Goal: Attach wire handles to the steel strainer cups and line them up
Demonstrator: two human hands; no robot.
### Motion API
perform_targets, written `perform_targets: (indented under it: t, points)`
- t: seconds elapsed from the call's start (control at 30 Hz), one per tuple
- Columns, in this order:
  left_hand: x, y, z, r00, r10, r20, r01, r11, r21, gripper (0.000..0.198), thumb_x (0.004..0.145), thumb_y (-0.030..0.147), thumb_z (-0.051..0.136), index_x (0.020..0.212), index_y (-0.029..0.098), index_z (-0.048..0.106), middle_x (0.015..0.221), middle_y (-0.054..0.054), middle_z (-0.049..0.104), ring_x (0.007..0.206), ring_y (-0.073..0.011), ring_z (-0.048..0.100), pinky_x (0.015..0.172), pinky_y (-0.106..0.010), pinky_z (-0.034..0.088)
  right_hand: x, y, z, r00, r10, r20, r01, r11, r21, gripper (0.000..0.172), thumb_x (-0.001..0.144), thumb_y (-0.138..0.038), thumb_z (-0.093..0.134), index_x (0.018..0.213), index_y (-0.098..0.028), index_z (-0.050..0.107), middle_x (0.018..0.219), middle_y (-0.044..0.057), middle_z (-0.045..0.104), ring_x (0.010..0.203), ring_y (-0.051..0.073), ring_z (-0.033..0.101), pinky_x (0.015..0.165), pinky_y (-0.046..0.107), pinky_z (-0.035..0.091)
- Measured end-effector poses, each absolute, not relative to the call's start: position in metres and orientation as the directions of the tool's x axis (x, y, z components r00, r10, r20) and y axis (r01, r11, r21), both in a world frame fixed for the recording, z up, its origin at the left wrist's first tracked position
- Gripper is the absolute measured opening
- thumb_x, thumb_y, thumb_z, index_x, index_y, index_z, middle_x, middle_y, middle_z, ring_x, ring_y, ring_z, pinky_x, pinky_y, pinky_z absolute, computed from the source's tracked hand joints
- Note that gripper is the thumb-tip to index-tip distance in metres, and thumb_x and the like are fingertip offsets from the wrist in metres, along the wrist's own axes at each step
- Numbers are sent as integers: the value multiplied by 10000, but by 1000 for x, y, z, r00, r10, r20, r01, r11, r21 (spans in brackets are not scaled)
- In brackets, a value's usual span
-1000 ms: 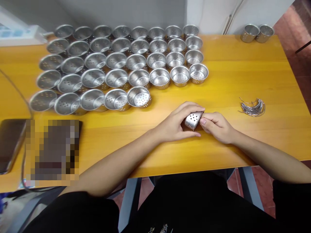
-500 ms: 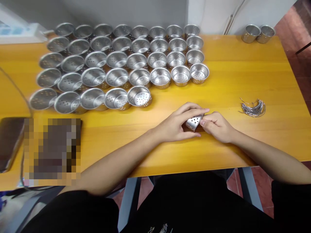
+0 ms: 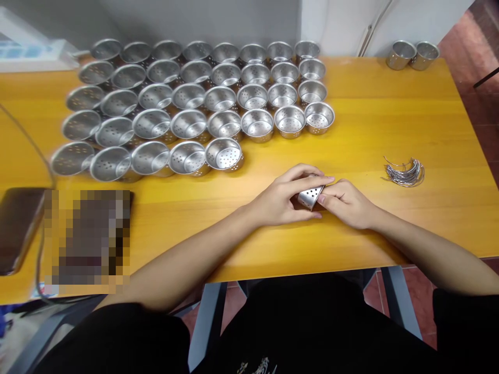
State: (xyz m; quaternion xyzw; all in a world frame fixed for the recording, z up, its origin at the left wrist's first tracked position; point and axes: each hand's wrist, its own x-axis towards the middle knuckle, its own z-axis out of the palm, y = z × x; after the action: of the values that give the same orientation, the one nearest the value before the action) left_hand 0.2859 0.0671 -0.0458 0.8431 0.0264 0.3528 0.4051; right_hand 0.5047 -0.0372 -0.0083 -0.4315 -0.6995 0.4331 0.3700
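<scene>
A small perforated metal cup [image 3: 310,196] lies tipped on its side between my two hands, low over the yellow table [image 3: 390,119]. My left hand [image 3: 283,200] is curled over the cup from the left, fingers wrapped across its top. From the right, my right hand [image 3: 346,203] pinches the cup's rim, thumb pressed against the metal. Most of the cup is hidden by my fingers; only its holed bottom shows.
Several rows of identical perforated metal cups [image 3: 195,101] fill the table's far left. Two more cups [image 3: 413,53] stand at the far right corner. A bundle of bent wire pieces [image 3: 405,172] lies right of my hands. A dark phone [image 3: 17,228] and a cable lie at the left edge.
My hands have closed in a little more over the cup, hiding more of it. The view shifted slightly; everything else on the table is unmoved.
</scene>
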Motion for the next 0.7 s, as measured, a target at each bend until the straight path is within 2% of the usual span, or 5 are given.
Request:
perform_targets:
  t: [0.3, 0.7]
  points:
    - [285, 67, -47, 745, 341, 573, -245, -659, 711, 862, 907, 435, 1027, 1688, 336, 676, 1465, -157, 728, 1362, -297, 769, 1184, -486, 686, 508, -36, -13, -373, 908, 188, 264, 299, -917, 458, 1113, -263, 544, 662, -209, 488, 587, -75, 317, 521, 77, 274, 501, 248, 225]
    - [286, 68, -47, 739, 342, 581, -249, -662, 707, 861, 901, 465, 1030, 1680, 338, 687, 1468, -158, 739, 1364, -296, 773, 1196, -475, 681, 510, -36, -12, -375, 907, 189, 277, 305, -911, 462, 1112, -279, 548, 671, -230, 420, 592, -75, 290, 519, 83, 252, 497, 255, 215]
